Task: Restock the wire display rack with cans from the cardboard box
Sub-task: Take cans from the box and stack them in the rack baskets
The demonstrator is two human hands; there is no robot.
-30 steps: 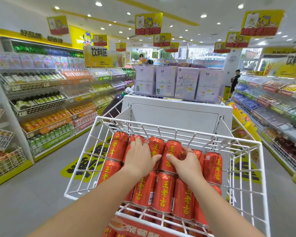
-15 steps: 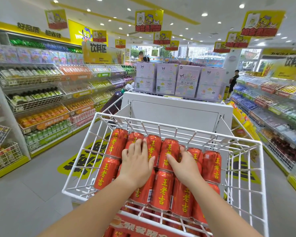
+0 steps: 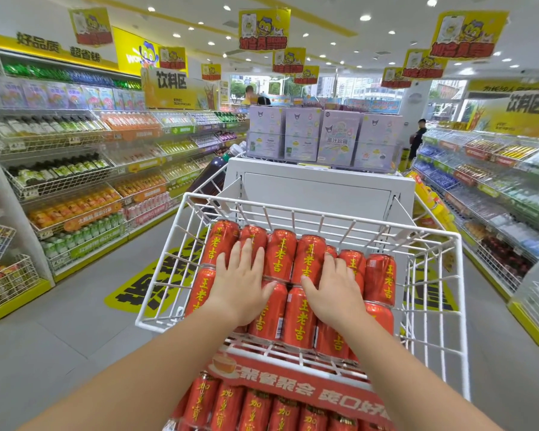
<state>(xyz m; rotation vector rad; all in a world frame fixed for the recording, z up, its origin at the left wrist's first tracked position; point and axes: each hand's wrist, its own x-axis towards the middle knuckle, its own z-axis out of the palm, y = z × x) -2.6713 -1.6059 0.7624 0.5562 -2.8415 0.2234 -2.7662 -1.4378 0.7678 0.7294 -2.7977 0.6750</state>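
head view. wire display rack [image 3: 321, 218]: white, top basket. red cans [image 3: 300, 317]: lying in rows under and ahead of the fingertips. left hand [image 3: 240, 287]: fingers straight and spread, flat on the cans, grasping nothing. right hand [image 3: 336, 290]: likewise, just beside the left, thumbs apart. red label strip [image 3: 293, 387]: behind the wrists, lower cans [image 3: 227, 409] beneath it.

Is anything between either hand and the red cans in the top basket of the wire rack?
Nothing visible. The left hand and right hand both rest flat, fingers straight, directly on the red cans inside the wire rack's top basket.
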